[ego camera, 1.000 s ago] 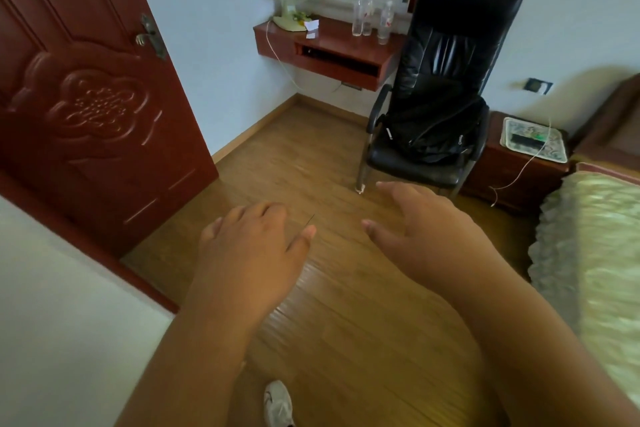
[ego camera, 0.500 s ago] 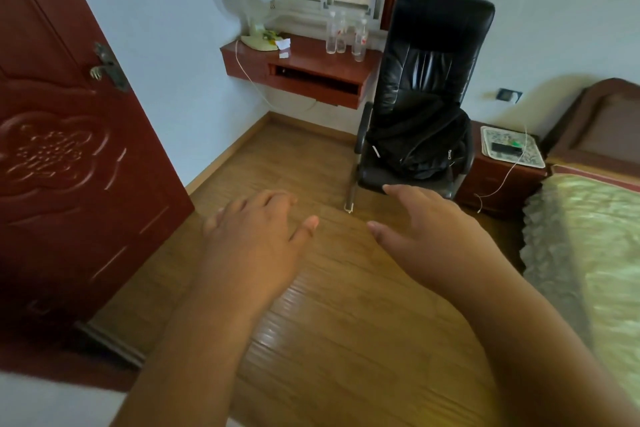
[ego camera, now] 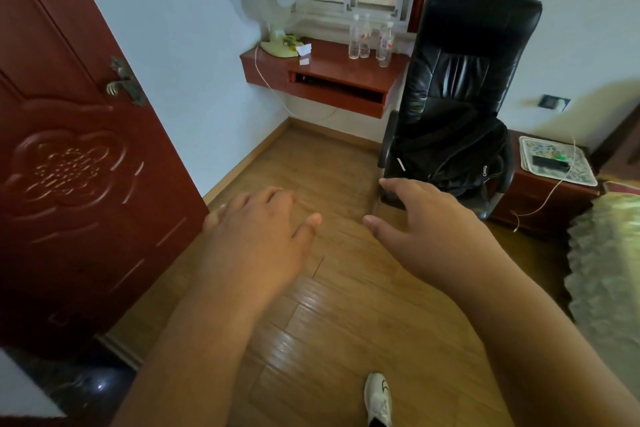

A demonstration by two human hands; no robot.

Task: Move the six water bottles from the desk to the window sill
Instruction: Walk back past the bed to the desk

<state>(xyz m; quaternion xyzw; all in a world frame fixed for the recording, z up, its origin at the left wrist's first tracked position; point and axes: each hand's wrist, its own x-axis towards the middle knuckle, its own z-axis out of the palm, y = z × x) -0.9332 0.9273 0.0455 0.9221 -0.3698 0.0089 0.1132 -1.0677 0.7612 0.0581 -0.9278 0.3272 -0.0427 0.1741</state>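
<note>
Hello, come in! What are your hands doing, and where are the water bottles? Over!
Left hand, right hand open, empty. Water bottles on desk, far off. Black chair crowds the desk's right end.

We see a reddish wall-mounted worktop [ego camera: 332,71] under the window, carrying a cluster of clear water bottles [ego camera: 370,42] toward its right end, a pale desk fan [ego camera: 280,10] at its left end and a small white box [ego camera: 303,51] beside the fan's base.

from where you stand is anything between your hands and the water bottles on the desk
Nothing visible blocks the way. Bare wood floor runs from the left hand and right hand to the desk, where the water bottles stand. The black chair sits right of that path, beside the desk's right end.
</note>
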